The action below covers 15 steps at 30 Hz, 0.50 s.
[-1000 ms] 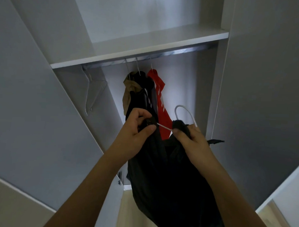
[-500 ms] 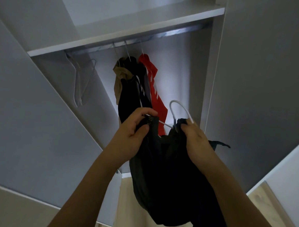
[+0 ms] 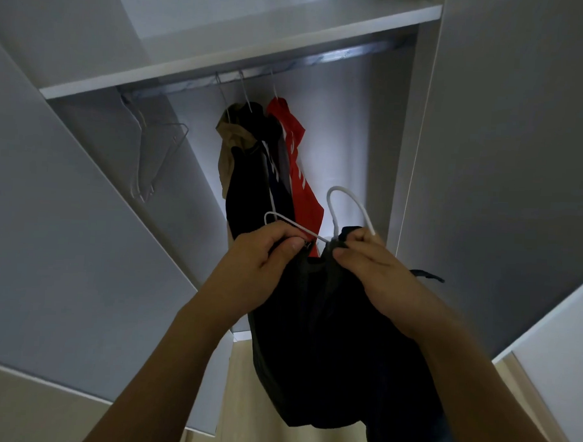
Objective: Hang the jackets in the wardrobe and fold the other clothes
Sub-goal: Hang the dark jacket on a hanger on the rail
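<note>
A black jacket point(image 3: 338, 350) hangs down in front of the open wardrobe, held up by both hands. My left hand point(image 3: 258, 266) pinches the jacket's collar against the arm of a white hanger point(image 3: 349, 206). My right hand point(image 3: 378, 268) grips the jacket's other shoulder at the base of the hanger's hook. The hook points up, well below the metal rail point(image 3: 344, 54). On the rail hang a tan jacket point(image 3: 231, 148), a dark jacket point(image 3: 255, 185) and a red jacket point(image 3: 297, 161).
Two bare wire hangers point(image 3: 156, 154) hang at the rail's left end. A white shelf point(image 3: 257, 49) runs above the rail. The wardrobe doors point(image 3: 65, 237) stand open on both sides. The rail's right stretch is bare. Pale floor shows below.
The hanger's left arm has come out of the collar beside my left hand. My right hand has shifted its hold at the hook's base. The view has tilted up slightly.
</note>
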Motion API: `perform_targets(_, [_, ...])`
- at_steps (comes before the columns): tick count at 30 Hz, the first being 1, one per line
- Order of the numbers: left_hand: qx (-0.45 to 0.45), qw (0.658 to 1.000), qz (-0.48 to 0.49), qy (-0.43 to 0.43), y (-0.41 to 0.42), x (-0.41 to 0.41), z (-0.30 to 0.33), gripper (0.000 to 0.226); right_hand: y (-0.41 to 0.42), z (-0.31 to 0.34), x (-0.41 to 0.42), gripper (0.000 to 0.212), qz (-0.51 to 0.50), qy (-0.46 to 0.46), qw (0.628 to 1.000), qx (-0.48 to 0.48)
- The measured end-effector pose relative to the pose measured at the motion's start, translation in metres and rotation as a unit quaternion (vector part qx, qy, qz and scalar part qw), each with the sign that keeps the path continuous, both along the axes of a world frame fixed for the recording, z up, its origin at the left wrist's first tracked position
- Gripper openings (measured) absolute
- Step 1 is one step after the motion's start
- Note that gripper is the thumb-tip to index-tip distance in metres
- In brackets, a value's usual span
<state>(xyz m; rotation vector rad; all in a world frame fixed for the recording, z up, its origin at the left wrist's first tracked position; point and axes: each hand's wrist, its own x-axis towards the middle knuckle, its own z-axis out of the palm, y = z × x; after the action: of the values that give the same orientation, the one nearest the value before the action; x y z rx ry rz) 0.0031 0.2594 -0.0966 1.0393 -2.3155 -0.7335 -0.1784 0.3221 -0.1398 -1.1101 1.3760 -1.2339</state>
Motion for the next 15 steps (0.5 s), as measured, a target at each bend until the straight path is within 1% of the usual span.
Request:
perform_targets(2, [0.002, 1.0, 0.003, 0.016, -0.001, -0.001, -0.002, 0.013, 0.001, 0.003, 0.0, 0.016, 0.006, 0.007, 1.0, -0.006])
perform_targets(4, [0.012, 0.999, 0.006, 0.048, -0.001, -0.002, -0.005, 0.014, 0.002, 0.006, -0.001, 0.017, 0.003, 0.006, 1.0, -0.007])
perform_targets(8, [0.1, 0.983, 0.02, 0.15, 0.002, -0.008, -0.01, 0.021, 0.001, 0.009, -0.003, 0.02, 0.001, -0.018, 1.0, 0.001])
perform_targets(11, [0.143, 0.972, 0.058, 0.179, 0.005, -0.012, -0.014, 0.015, 0.001, 0.014, -0.003, 0.024, 0.02, -0.022, 1.0, 0.01])
perform_targets(12, [0.156, 0.966, 0.066, 0.194, 0.006, -0.013, -0.015, 0.012, 0.002, 0.016, -0.002, 0.024, 0.026, -0.01, 1.0, 0.009])
perform_targets(15, [0.203, 0.948, 0.07, 0.236, 0.004, -0.014, -0.011, 0.003, 0.003, 0.019, 0.001, 0.022, 0.033, 0.067, 0.997, -0.008])
